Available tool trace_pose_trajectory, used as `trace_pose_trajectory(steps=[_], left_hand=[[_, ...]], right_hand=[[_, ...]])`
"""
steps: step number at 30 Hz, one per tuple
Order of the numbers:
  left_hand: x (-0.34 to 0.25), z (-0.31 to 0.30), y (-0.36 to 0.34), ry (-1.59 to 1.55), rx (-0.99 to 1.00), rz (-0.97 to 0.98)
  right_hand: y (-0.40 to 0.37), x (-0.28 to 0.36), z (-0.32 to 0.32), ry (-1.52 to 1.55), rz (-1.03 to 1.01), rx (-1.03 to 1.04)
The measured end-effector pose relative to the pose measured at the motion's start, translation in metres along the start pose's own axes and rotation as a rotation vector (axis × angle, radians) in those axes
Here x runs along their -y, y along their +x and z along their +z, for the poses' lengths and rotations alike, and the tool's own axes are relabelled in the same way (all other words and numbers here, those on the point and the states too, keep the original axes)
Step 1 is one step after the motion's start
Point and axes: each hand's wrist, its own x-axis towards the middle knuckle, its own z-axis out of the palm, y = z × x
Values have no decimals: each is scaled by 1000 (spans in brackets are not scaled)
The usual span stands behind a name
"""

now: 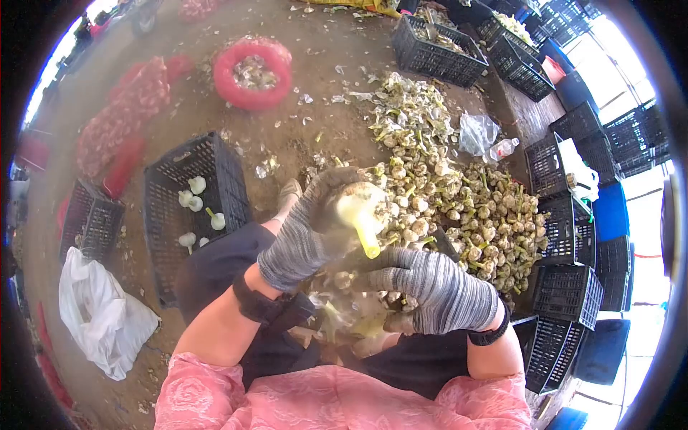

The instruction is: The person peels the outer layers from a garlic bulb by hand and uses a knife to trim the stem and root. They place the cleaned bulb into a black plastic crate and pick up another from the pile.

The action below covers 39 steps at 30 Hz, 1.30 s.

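The left hand [308, 233], in a grey striped glove, is closed around a garlic bulb [360, 204] and holds it up over the lap, between the person and the garlic pile [466, 208] on the floor. The bulb's long axis runs from the round white head, at the fingers, down to its pale yellow-green stalk. The stalk's cut end points down and back toward the person, tilted slightly to the right, and ends just above the right hand [430, 287].

The right hand, gloved the same way, lies low beneath the stalk with its fingers curled. Whether it grips anything I cannot tell; a dark narrow thing [445, 245] sticks out just behind it.

Skins and trimmings [351, 319] lie in the lap under both hands. To the left on the floor stands a black crate [161, 215] with a few cleaned white bulbs [195, 193] inside. Beyond it are a red mesh sack [252, 72] rolled open and a white plastic bag [100, 315]. More stacked crates [566, 287] line the right side, close behind the pile, and a plastic bottle [503, 148] lies at its far edge.
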Motion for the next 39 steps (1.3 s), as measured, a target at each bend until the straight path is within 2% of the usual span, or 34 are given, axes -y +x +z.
trace_pose_trajectory(steps=[1, 3, 4, 7, 8, 11, 13, 14, 17, 20, 23, 28, 32, 34, 36, 39], left_hand=[[1, 1, 0, -3, -39, -13], [1, 0, -1, 22, -49, -21], [2, 0, -1, 48, -59, -27], [5, 4, -2, 38, 17, 12], [-1, 8, -4, 12, 19, -93], [4, 5, -5, 13, 133, -67], [5, 1, -7, 8, 223, -69], [2, 6, -10, -11, 169, -169], [1, 18, -11, -97, 136, -236], [6, 18, -12, -189, -25, -421], [8, 15, -8, 26, 100, -232], [5, 11, -11, 46, 91, -253], [3, 13, -10, 15, 69, -258], [4, 15, -9, 14, 43, -238], [5, 13, -9, 15, 19, -220], [4, 9, -8, -141, 98, -278]], right_hand=[[-1, 0, -2, 0, 0, -1], [-4, 1, -11, 116, 185, -133], [-2, 9, -18, 148, 358, -219], [-3, -4, -10, -127, 338, -489], [-3, -2, -11, -129, 343, -493], [1, 4, -13, -74, 361, -463], [2, -4, -8, -181, 197, -521], [-1, -9, -5, -221, 201, -502], [0, -11, -4, -209, 87, -514], [0, -13, 1, -7, 196, -526], [0, -14, 0, 118, 279, -507], [1, -22, 1, 331, 298, -519], [3, -17, -4, 304, 328, -487], [1, -21, -4, 146, 269, -483], [-1, -18, -5, 188, 282, -484], [-3, -24, -5, 303, 309, -512]])
